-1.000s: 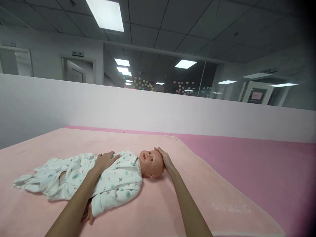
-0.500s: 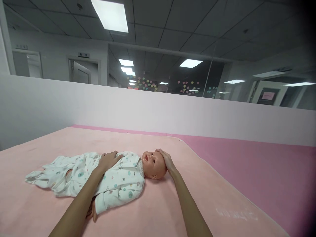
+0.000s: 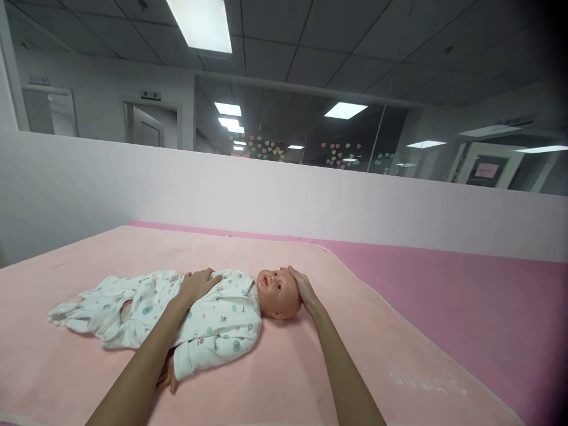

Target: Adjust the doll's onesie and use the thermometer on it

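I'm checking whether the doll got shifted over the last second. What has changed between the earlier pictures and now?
Nothing was taken hold of or let go. The left hand stays flat on the doll's chest and the right hand still cups its head. The doll lies on its back on the pink blanket as before; only the camera view drifted slightly.

Pink bed (image 3: pixel 465 319); peach blanket (image 3: pixel 275 378) spread on it; doll (image 3: pixel 208 319) on blanket.

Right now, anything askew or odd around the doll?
Nothing stands out. The doll lies flat on its back on the pale pink blanket, dressed in a printed white suit. The left hand rests on its chest, and the right hand cups its head.
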Demonstrator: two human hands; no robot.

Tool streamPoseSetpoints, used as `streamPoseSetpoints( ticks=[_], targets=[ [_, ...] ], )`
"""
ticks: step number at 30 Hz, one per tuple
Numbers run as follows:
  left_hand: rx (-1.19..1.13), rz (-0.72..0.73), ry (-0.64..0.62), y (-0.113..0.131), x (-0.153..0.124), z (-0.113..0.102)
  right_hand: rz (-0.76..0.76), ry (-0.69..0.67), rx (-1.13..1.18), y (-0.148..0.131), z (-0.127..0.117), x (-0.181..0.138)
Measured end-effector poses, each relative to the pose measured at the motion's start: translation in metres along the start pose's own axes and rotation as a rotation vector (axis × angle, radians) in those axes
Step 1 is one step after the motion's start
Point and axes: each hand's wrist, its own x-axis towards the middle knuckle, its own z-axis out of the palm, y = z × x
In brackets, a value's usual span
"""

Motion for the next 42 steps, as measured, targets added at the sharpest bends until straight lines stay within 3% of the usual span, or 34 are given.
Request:
streamPoseSetpoints(
  ticks=[28,36,42],
  targets=[
    [-0.006,0.005,-0.005,-0.001,0.002,0.0,-0.057,0.002,-0.023,-0.001,0.001,-0.005],
    [0.018,0.012,-0.01,-0.001,0.003,0.0,-0.161,0.037,-0.077,0.011,-0.004,0.007],
    [0.01,0.006,-0.013,-0.001,0.003,0.0,-0.15,0.08,-0.118,0.017,-0.008,0.011]
  ],
)
